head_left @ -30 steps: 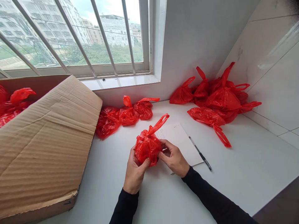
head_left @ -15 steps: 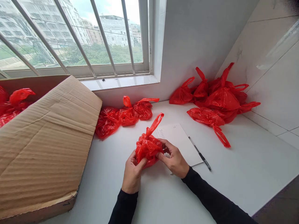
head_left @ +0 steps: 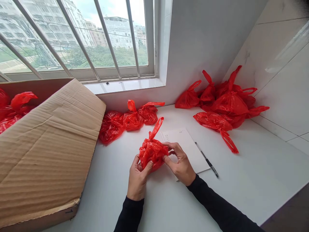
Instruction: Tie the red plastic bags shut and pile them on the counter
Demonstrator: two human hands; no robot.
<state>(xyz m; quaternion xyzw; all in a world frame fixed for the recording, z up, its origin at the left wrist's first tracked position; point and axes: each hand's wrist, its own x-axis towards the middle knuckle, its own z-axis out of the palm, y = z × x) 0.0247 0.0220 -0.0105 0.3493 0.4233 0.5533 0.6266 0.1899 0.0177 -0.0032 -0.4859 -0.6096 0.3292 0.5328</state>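
Note:
Between my hands is a knotted red plastic bag (head_left: 154, 151), its tied handle loop standing up. My left hand (head_left: 138, 177) grips its left side, thumb across the front. On the right side, my right hand (head_left: 180, 164) pinches the bag between thumb and fingers. What the bag contains is hidden by the crumpled plastic. Just beyond and to the right lies a sheet of white paper (head_left: 190, 151) with small handwriting, partly covered by my right hand. A black pen (head_left: 207, 160) rests along the paper's right edge.
A large cardboard box (head_left: 50, 145) with red bags inside stands at left. Three tied red bags (head_left: 132, 120) sit below the window sill (head_left: 127, 84). Several more red bags (head_left: 229, 103) are heaped in the right corner, against the wall. Everything rests on a white tabletop (head_left: 253, 167).
The handle loop has tipped slightly left and is more upright. The bag has turned a little in my hands, and both hands keep their hold.

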